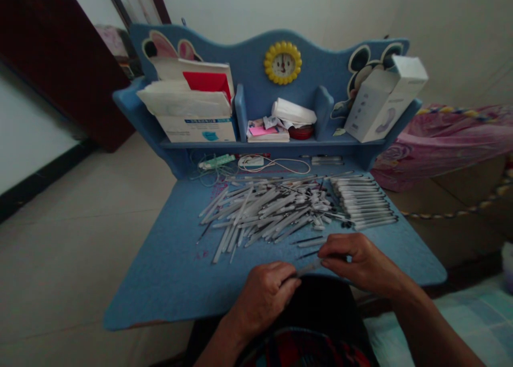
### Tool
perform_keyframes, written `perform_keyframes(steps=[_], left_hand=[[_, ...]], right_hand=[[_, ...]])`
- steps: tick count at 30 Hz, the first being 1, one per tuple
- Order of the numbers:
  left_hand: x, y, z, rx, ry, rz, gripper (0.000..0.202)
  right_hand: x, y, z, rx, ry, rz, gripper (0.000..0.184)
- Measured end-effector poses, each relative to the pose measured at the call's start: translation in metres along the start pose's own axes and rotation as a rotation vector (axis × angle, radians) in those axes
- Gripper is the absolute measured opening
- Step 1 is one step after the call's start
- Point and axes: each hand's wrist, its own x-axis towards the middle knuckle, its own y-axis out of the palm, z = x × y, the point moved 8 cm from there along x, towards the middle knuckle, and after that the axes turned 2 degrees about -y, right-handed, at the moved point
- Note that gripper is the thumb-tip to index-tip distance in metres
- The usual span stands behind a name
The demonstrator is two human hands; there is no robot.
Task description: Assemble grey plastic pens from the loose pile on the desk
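Both hands meet at the desk's front edge around a translucent pen barrel [308, 267]. My left hand [269, 291] is closed over the barrel's left end. Pinched at its other end are the fingers of my right hand [355, 260]; any small part inside that pinch is hidden. Just beyond the right fingers lie a dark-tipped pen refill [308, 254] and another loose barrel [311, 242]. A large jumbled pile of pen barrels [260, 215] covers the middle of the desk. To its right, pens [364, 204] lie side by side in a neat row.
The blue desk [160, 271] has a back shelf holding a mask box [200, 129], a white roll [293, 112] and a tilted white carton [379, 102]. A yellow clock [282, 63] is on the backboard. Below the shelf lies a white cable [294, 171]. Pink fabric [449, 142] hangs at the right.
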Motion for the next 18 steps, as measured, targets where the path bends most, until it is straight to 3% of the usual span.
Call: perform_keyframes(steps=[12, 15, 18], left_hand=[[-0.001, -0.003, -0.003, -0.103, -0.006, 0.036, 0.019], [-0.002, -0.009, 0.006, -0.251, -0.075, -0.019, 0.018], [-0.002, -0.020, 0.023, -0.520, -0.193, -0.145, 0.017]], right_hand=[[-0.003, 0.002, -0.002, 0.055, 0.044, 0.012, 0.012], [-0.007, -0.003, -0.008, 0.131, 0.087, -0.076, 0.011], [-0.011, 0.003, -0.020, 0.286, 0.166, -0.173, 0.011]])
